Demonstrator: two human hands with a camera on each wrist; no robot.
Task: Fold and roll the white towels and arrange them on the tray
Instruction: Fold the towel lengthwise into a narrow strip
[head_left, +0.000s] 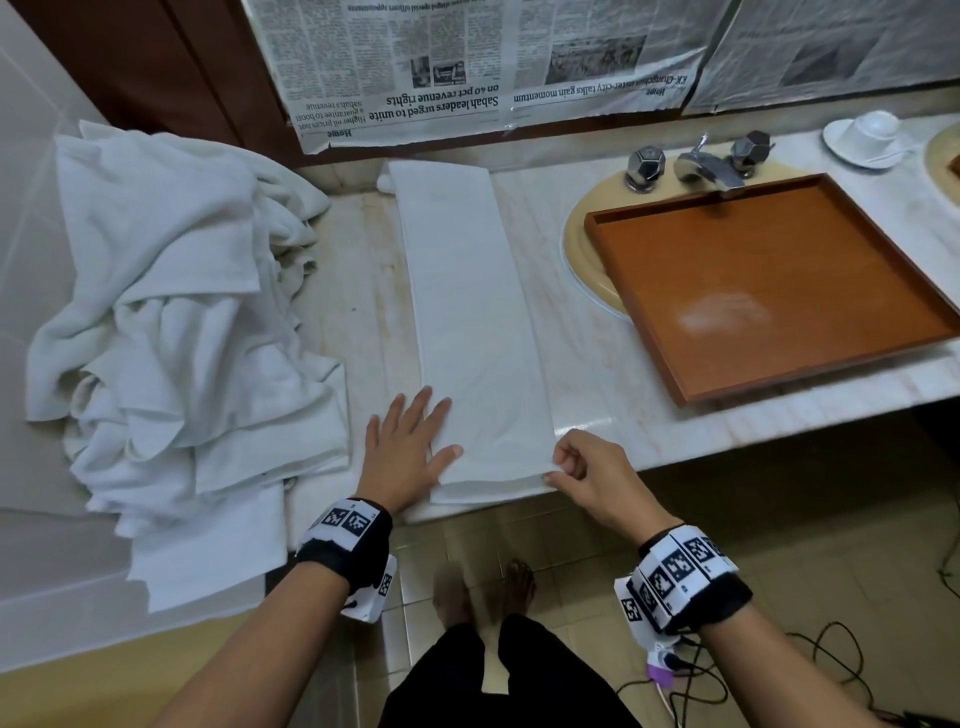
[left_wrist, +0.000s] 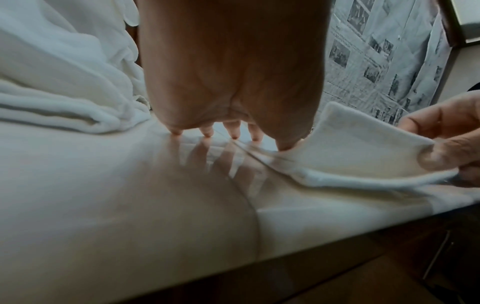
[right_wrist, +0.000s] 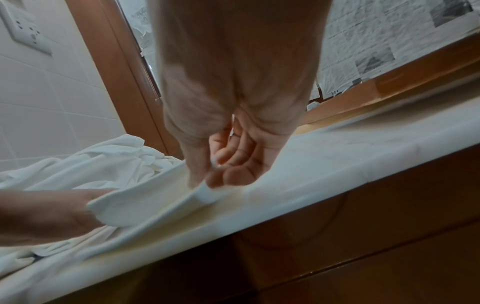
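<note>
Counter edge: R hand pinches towel corner, L hand flat

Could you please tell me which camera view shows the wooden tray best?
The head view: the wooden tray appears almost whole, lying over the sink with nothing on it. The right wrist view shows only a blurred brown strip at the counter's far end, possibly its edge. The left wrist view shows no tray.

Head view: high, facing down and forward over the desk. Both wrist views: low, close, looking along each palm toward the wall. All three share the folded towel end between the hands.
</note>
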